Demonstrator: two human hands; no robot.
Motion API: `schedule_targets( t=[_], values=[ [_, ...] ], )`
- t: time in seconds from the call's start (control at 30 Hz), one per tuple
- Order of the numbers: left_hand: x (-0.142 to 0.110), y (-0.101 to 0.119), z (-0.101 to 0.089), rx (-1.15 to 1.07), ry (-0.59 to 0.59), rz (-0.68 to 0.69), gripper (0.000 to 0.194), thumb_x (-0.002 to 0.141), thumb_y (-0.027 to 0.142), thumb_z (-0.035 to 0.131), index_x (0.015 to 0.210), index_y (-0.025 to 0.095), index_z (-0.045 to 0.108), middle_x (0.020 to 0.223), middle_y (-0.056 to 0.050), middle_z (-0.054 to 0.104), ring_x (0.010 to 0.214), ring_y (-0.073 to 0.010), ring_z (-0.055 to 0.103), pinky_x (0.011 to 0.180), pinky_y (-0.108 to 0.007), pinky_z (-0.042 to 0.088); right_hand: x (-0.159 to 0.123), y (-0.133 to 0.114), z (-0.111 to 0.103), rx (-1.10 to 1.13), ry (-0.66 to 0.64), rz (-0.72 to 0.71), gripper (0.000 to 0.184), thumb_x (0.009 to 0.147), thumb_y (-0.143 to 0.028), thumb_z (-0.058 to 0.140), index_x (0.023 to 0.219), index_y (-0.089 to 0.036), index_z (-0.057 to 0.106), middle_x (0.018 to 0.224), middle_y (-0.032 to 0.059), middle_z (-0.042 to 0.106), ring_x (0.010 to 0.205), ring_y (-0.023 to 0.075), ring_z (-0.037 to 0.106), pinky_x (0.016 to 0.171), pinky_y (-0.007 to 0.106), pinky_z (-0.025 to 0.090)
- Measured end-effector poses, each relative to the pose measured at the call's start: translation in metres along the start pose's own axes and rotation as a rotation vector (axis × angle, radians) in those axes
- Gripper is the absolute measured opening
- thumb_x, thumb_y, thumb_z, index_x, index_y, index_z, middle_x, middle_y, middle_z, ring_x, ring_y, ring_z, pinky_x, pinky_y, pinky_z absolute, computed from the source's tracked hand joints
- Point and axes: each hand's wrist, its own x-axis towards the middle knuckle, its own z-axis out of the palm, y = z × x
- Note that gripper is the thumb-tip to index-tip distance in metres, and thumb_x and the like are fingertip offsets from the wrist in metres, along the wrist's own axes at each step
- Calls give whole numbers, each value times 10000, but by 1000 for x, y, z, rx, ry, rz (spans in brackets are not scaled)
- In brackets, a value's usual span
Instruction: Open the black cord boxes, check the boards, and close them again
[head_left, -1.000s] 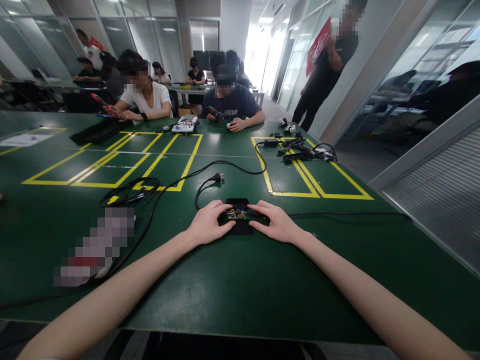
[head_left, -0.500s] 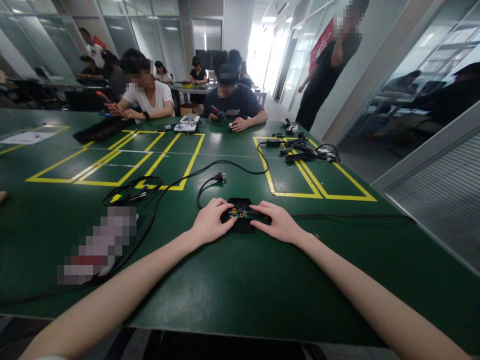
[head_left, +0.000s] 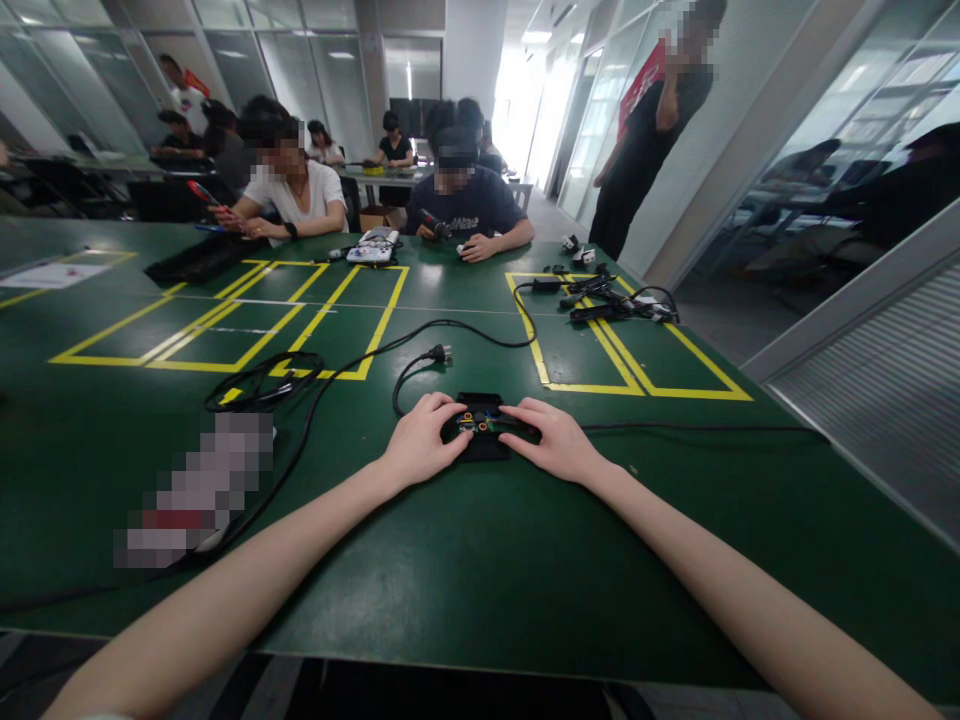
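Observation:
A small circuit board point(head_left: 481, 421) with orange-ringed and green parts is between my hands in the middle of the table. My left hand point(head_left: 426, 440) pinches its left end between thumb and fingers. At the other end, my right hand point(head_left: 561, 440) is closed on the board where a black cord joins it. Behind and below the board lies an opened black plastic casing point(head_left: 489, 450), its halves showing at the far and near sides. From behind my left hand a short black cord curves to a power plug point(head_left: 439, 353). My fingers partly hide the board's ends.
A coiled black cable point(head_left: 262, 380) and a blurred-out long object point(head_left: 202, 485) lie at left. More adapters and cables point(head_left: 600, 300) sit back right on the green table point(head_left: 450, 600). Two people sit opposite, near a white device point(head_left: 373, 247); another person stands at right.
My hands, the board and the casing have shifted very slightly away from me. Both grips look the same.

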Motion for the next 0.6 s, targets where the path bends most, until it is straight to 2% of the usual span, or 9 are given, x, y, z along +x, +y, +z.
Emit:
schedule_targets(
  t=[0.23,0.37,0.6],
  values=[
    [0,1,-2,-45,7,-19,304,920,339,680,1196,213,705,1155,-81,681,1116,-267,661,976,-418,575,-1,1,1,10,8,-14,398,1009,-405,590,1339,-202,678,1022,92,691,907,240,683,828,386,591],
    [0,0,-4,-125,24,-27,282,942,277,624,1211,212,680,1136,-70,683,1094,-248,670,977,-404,565,-2,1,0,54,60,-46,367,1015,-321,563,1358,-226,655,996,83,695,898,236,677,816,387,590],
    [0,0,-7,-176,87,5,116,890,147,569,949,188,661,942,-48,670,916,-210,664,835,-342,554,-1,-4,-4,80,201,-130,219,1013,-220,554,1148,-217,726,952,86,710,878,228,684,789,380,591]
  ],
)
